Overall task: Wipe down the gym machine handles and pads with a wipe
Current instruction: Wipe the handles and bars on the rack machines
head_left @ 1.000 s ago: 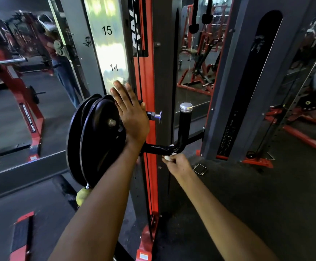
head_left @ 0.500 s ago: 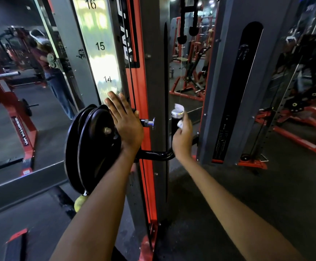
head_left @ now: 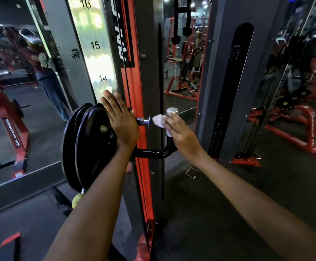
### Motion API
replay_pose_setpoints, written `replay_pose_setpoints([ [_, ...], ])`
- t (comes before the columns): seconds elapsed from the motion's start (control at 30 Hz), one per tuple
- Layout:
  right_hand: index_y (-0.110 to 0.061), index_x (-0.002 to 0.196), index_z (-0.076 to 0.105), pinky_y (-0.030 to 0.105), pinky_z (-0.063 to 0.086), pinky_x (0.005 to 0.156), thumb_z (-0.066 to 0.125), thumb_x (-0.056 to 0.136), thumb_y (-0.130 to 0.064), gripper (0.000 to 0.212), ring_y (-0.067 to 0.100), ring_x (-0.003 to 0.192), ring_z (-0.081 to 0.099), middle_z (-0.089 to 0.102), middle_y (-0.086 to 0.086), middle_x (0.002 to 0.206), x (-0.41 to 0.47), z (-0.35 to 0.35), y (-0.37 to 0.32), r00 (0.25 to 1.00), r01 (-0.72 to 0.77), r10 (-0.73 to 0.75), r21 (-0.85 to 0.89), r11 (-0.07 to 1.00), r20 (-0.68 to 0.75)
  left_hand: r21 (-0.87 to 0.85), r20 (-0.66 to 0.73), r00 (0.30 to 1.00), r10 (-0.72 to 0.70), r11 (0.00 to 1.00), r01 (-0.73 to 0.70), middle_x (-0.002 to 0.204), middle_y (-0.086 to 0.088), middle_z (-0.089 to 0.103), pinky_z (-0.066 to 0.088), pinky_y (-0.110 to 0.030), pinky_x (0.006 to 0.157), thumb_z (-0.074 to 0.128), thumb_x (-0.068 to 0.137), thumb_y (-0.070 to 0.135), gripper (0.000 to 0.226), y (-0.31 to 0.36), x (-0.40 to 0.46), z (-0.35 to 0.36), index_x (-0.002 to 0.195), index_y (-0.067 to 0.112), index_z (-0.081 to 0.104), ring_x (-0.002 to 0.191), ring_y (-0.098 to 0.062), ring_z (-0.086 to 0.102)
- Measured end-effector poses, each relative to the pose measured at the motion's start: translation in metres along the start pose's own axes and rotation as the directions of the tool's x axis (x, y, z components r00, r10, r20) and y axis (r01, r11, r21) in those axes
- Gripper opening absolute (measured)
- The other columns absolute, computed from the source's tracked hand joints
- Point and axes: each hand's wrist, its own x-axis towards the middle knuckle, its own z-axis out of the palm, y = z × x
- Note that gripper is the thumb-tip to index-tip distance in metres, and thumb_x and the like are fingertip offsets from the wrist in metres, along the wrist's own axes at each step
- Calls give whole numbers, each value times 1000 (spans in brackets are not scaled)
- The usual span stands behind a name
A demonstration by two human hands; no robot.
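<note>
Three numerals, 16, 15, 14, on upright (head_left: pixel 96 53)

- A single head-worn wide-angle view looks forward and slightly down, along both outstretched forearms.
- It faces the red-and-grey upright (head_left: pixel 142 117) of a gym machine, at arm's reach.
- The left hand (head_left: pixel 122 121) and right hand (head_left: pixel 181 131) sit near mid-frame.
- A mirror (head_left: pixel 30 81) fills the left; dark floor (head_left: pixel 266 194) and far red frames fill the right.
- Straight edges bow toward the borders.
</note>
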Motion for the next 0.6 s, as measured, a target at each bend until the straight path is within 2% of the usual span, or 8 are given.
replay_pose_setpoints([
  [0.07,3,132,49,42,28,114,45,86,10,46,31,135,37,45,15,141,-9,10,24,964,236,-203,-208,949,170,7,-3,1000,0,1000,0,154,-30,21,7,-43,116,39,98,34,68,0,-2,0,150,-3,16,142,-46,21],
  [0.13,2,134,43,42,21,116,42,86,10,49,30,139,28,39,14,146,-19,16,30,936,301,-225,-287,909,269,10,-3,1000,14,1000,-14,154,-31,20,6,-43,116,39,98,34,68,-1,-2,1,151,-3,16,142,-47,20],
  [0.23,3,122,57,42,14,119,47,87,6,36,32,134,39,54,16,133,-36,27,15,904,359,-227,-354,864,363,-5,-16,1000,15,1000,-15,153,-31,21,7,-43,116,42,98,33,68,-1,-1,1,150,-3,19,142,-47,21],
  [0.3,-1,111,66,43,5,120,40,89,0,34,31,129,46,61,15,123,-50,34,-1,855,409,-219,-352,842,470,-20,-24,1000,13,1000,-14,152,-31,24,9,-42,115,46,96,32,68,0,-1,1,149,-3,23,141,-47,24],
  [0.37,-2,111,68,43,7,119,32,85,-5,44,29,126,50,63,13,122,-63,35,-19,836,367,-158,-320,874,526,-26,-31,999,17,1000,-18,151,-30,27,11,-41,115,50,95,31,68,0,-1,2,148,-4,25,140,-47,26],
  [0.43,-4,111,69,40,21,115,46,80,-4,39,24,119,57,65,10,119,-68,34,-28,851,309,-143,-263,914,505,-15,-37,999,30,999,-30,150,-30,30,11,-40,115,51,95,31,67,0,-1,3,147,-4,28,139,-47,29],
  [0.5,-5,111,68,36,28,106,62,72,-2,40,23,115,60,67,9,117,-70,27,-32,866,257,-148,-170,951,478,-9,-35,999,35,999,-35,149,-30,32,11,-40,115,50,95,32,65,0,0,2,146,-3,31,138,-46,31],
  [0.6,-1,112,66,33,36,104,42,81,-1,39,27,112,61,66,14,116,-74,6,-28,883,96,-86,3,995,462,-26,-19,998,58,998,-58,150,-31,30,6,-40,116,47,94,30,65,-1,0,0,146,-4,30,139,-48,29],
])
